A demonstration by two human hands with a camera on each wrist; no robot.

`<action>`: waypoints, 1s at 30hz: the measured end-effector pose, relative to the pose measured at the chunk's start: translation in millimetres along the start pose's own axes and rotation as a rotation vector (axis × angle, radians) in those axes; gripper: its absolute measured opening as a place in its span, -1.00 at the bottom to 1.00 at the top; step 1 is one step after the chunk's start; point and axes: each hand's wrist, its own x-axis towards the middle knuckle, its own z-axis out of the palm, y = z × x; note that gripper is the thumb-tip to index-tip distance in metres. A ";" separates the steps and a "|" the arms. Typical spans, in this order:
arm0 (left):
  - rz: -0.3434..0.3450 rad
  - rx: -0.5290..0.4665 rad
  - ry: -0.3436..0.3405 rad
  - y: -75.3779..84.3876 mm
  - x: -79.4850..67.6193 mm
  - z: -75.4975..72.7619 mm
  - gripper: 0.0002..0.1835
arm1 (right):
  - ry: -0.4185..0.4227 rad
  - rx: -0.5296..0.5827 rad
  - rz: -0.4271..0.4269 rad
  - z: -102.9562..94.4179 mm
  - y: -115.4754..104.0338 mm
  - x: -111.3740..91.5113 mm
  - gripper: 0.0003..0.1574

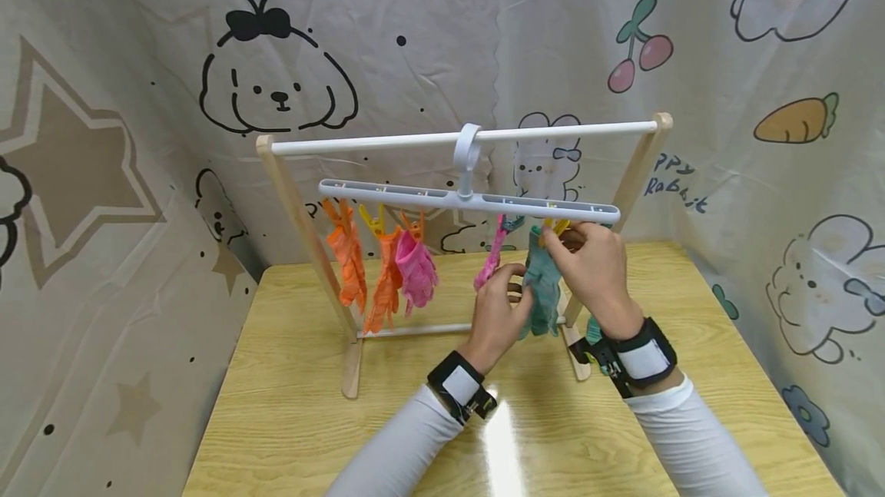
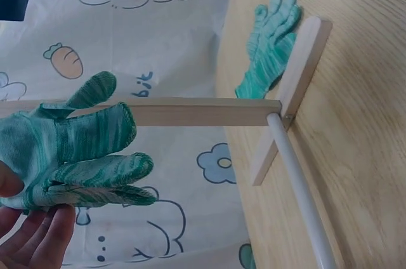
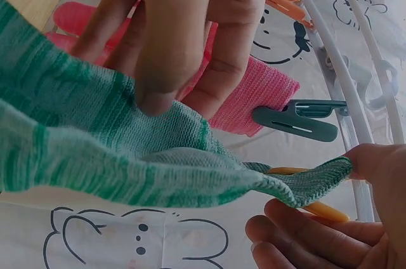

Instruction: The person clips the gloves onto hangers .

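Observation:
A green striped knit glove point(image 1: 542, 286) hangs below the right end of a grey clip hanger point(image 1: 549, 207), at a yellow clothespin point(image 3: 327, 210). My right hand point(image 1: 596, 270) pinches the glove's cuff by that clothespin, as the right wrist view shows. Lower down, my left hand point(image 1: 496, 313) holds the glove's side between thumb and fingers. In the left wrist view the fingers of the glove point(image 2: 101, 132) point away from my hand. Just left of it hangs a pink glove point(image 3: 244, 101) in a dark green clothespin point(image 3: 298, 120).
The hanger hooks over the white rod of a wooden rack point(image 1: 373, 142). Two orange gloves point(image 1: 351, 263) and a pink one point(image 1: 416, 270) hang at its left half. Another green glove point(image 2: 273, 44) lies on the table point(image 1: 290, 405) by the rack's right foot. A patterned cloth stands behind.

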 end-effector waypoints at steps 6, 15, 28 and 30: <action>-0.001 -0.007 -0.003 -1.8 -2.8 0.2 -0.66 | -0.003 0.009 0.006 -1.3 -1.0 -0.2 -0.67; -0.015 -0.016 -0.012 -3.4 -5.9 1.4 -0.63 | -0.002 0.038 0.011 -0.5 -0.7 -0.2 -0.64; -0.006 -0.010 -0.044 -4.0 -10.2 -2.8 -0.69 | -0.011 0.052 0.038 0.7 3.6 -1.7 -0.60; -0.003 -0.012 -0.052 -3.9 -11.5 -3.5 -0.70 | -0.014 0.055 0.037 0.8 3.7 -2.4 -0.60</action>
